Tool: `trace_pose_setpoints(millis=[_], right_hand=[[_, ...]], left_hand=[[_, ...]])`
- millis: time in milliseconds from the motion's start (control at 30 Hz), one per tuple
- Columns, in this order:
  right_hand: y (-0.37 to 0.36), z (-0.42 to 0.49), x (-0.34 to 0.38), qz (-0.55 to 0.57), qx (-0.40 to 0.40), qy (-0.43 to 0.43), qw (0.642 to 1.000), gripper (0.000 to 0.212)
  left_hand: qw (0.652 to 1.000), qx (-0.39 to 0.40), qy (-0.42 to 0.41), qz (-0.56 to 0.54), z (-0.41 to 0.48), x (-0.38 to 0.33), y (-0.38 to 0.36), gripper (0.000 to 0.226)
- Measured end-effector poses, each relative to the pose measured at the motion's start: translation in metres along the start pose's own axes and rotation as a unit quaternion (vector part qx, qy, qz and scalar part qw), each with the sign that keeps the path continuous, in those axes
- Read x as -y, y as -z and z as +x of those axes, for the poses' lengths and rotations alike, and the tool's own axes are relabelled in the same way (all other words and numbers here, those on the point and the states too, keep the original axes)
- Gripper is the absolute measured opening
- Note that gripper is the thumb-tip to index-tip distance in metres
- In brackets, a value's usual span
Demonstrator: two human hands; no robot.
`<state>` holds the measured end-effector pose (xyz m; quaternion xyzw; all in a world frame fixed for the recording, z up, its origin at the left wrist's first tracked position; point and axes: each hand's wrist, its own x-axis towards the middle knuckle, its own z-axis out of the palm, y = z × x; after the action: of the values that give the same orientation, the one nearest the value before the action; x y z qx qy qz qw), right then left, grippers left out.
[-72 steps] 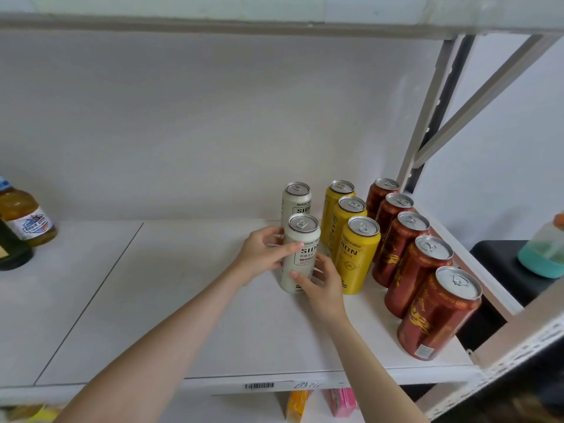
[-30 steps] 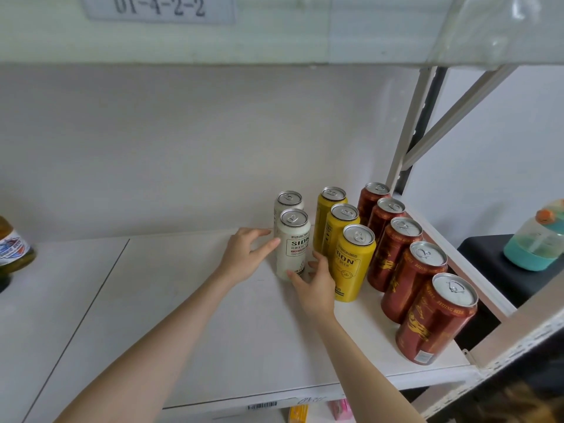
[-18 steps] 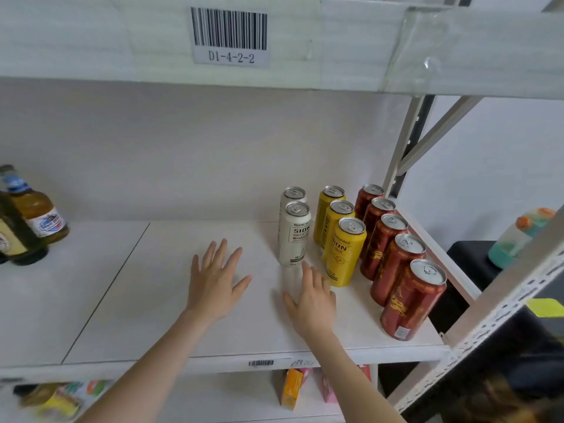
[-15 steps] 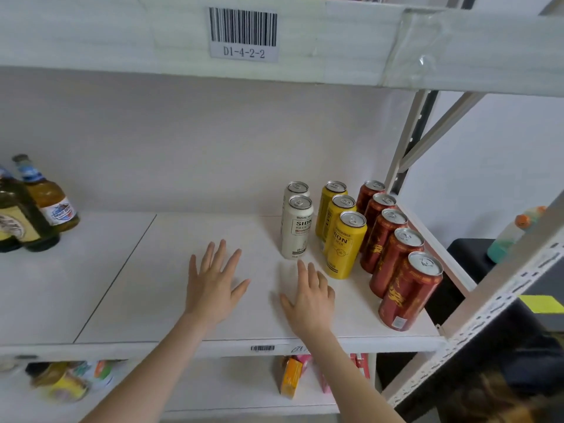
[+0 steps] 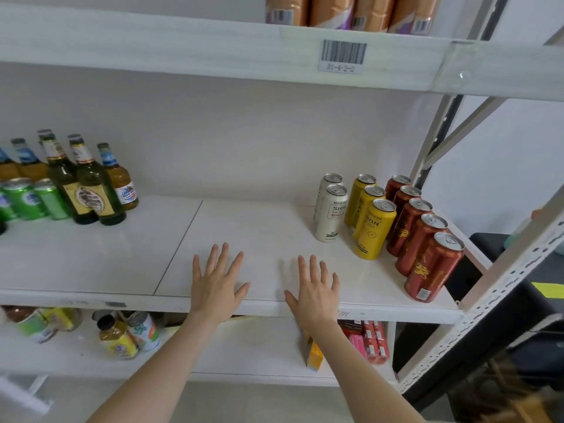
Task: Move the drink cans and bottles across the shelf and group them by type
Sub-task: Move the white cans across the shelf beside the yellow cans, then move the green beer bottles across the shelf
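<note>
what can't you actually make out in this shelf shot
Head view only:
- Barcode label: its code is too blurred to read.
- Orange cans on the upper shelf: cut off by the top edge.
- Green cans: count unclear, cut off by the left edge.
- Rear white can: label hidden by the front white can.
- Lower-shelf bottles: motion-blurred.

The orange cans on the top shelf were cut off by the upper edge, with only their bases shown. The code under the barcode label was blurred past reading. At the left edge, a green can and an amber bottle were cropped. The rear white can was largely hidden by the front white can. On the lower shelf, the leftmost bottles were smeared by blur. A pale-green container was partly hidden behind the shelf upright.
</note>
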<state>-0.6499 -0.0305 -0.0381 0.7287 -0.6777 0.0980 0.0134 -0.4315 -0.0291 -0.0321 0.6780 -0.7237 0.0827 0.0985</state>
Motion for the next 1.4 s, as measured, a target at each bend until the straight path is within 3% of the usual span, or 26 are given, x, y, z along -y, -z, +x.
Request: trace_pose_setpoints(millis=[533, 967, 1400], right_hand=[[-0.001, -0.045, 0.193, -0.015, -0.010, -0.008, 1.000, 0.081], [-0.030, 0.010, 0.318, -0.012, -0.057, -0.039, 0.998, 0.079], [-0.045, 0.039, 0.517, -0.011, -0.045, -0.022, 0.999, 0.078]], left_hand=[[0.998, 0.023, -0.028, 0.048, -0.057, 0.186, 0.025, 0.070], [0.996, 0.016, -0.061, 0.068, -0.029, 0.319, 0.025, 0.070], [0.997, -0.008, -0.056, 0.048, -0.029, 0.510, 0.042, 0.069]])
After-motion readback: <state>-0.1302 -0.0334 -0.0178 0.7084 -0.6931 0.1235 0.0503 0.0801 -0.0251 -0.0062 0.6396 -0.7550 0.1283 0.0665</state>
